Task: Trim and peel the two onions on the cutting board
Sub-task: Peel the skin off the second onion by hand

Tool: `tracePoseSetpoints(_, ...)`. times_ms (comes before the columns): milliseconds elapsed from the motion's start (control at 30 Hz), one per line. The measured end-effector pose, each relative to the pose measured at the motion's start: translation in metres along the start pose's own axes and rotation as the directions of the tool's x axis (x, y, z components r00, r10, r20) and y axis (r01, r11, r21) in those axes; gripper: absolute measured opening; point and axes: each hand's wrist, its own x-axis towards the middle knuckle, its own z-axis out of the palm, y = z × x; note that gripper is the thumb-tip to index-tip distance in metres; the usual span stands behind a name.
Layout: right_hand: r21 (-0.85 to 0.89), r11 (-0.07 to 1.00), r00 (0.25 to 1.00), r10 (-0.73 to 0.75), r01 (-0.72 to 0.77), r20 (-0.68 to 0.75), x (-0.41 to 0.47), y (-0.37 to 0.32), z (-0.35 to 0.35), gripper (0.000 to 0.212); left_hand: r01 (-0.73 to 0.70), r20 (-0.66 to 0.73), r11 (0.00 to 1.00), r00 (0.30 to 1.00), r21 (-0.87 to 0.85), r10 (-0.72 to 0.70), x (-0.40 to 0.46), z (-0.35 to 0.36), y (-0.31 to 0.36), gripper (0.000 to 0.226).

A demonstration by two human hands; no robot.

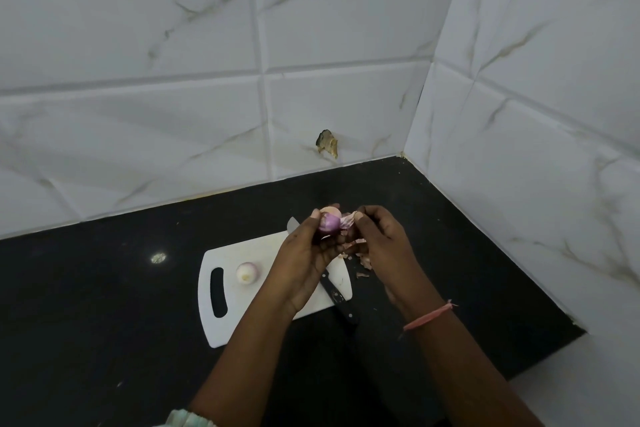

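A purple onion (pixel 329 221) is held up above the far end of the white cutting board (pixel 242 308), gripped in my left hand (pixel 304 260). My right hand (pixel 377 239) pinches a strip of pale pink skin (pixel 348 218) that hangs off the onion's right side. A second onion (pixel 247 272), pale and peeled-looking, rests on the board near its handle slot. A black-handled knife (pixel 337 298) lies across the board's right part, its blade tip (pixel 292 224) showing beyond my left hand.
Loose bits of onion skin (pixel 363 269) lie on the black counter (pixel 104 288) just right of the board. Tiled walls close off the back and the right side, meeting in a corner. A chipped spot (pixel 327 143) marks the back wall.
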Motion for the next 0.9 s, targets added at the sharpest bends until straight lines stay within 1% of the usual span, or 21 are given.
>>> tracePoseSetpoints(67,0.038,0.999,0.999,0.037,-0.036,-0.029,0.000,0.001,-0.002,0.017,0.017,-0.016,1.000,1.000,-0.023,-0.017,0.001,0.001,-0.002,0.036)
tracePoseSetpoints(133,0.117,0.989,0.994,0.098,-0.093,-0.042,-0.001,0.003,-0.004,0.018,0.028,-0.040,0.999,0.999,-0.026,-0.029,0.003,0.003,-0.005,0.036)
tracePoseSetpoints(267,0.285,0.935,0.974,0.224,-0.210,-0.017,0.003,0.007,-0.004,0.020,0.096,-0.044,0.994,0.994,-0.042,-0.098,0.006,0.007,-0.005,0.041)
tracePoseSetpoints(367,0.444,0.853,0.959,0.276,-0.275,0.063,0.008,0.010,-0.003,0.026,0.181,-0.026,0.982,0.983,-0.053,-0.183,0.007,0.013,-0.003,0.046)
tracePoseSetpoints(433,0.515,0.792,0.941,0.320,-0.328,0.107,0.011,0.012,-0.003,0.030,0.232,-0.057,0.971,0.970,-0.058,-0.235,0.009,0.015,-0.004,0.045)
tracePoseSetpoints(500,0.570,0.735,0.923,0.365,-0.367,0.124,0.013,0.015,-0.003,0.033,0.253,-0.079,0.965,0.963,-0.073,-0.259,0.014,0.014,-0.006,0.043)
tracePoseSetpoints(567,0.608,0.689,0.911,0.383,-0.394,0.156,0.016,0.018,-0.003,0.029,0.274,-0.075,0.956,0.956,-0.108,-0.283,0.021,0.009,-0.008,0.043)
tracePoseSetpoints(633,0.658,0.632,0.902,0.392,-0.408,0.182,0.021,0.023,-0.004,0.016,0.291,-0.034,0.940,0.953,-0.177,-0.302,0.026,0.005,-0.009,0.044)
tracePoseSetpoints(700,0.707,0.584,0.887,0.440,-0.399,0.137,0.028,0.027,-0.009,0.019,0.298,-0.009,0.930,0.952,-0.213,-0.307,0.029,0.000,-0.009,0.046)
tracePoseSetpoints(733,0.714,0.582,0.871,0.485,-0.391,0.081,0.032,0.029,-0.012,0.021,0.300,-0.006,0.933,0.951,-0.199,-0.308,0.030,-0.003,-0.009,0.046)
tracePoseSetpoints(800,0.699,0.620,0.839,0.542,-0.356,-0.052,0.039,0.034,-0.018,0.018,0.298,-0.013,0.943,0.953,-0.147,-0.303,0.031,-0.007,-0.010,0.045)
tracePoseSetpoints(867,0.644,0.678,0.827,0.548,-0.353,-0.124,0.044,0.043,-0.021,0.018,0.286,-0.026,0.952,0.956,-0.109,-0.291,0.033,-0.010,-0.011,0.047)
tracePoseSetpoints(900,0.613,0.702,0.828,0.544,-0.362,-0.134,0.046,0.048,-0.022,0.021,0.273,-0.034,0.958,0.960,-0.089,-0.277,0.033,-0.010,-0.012,0.048)
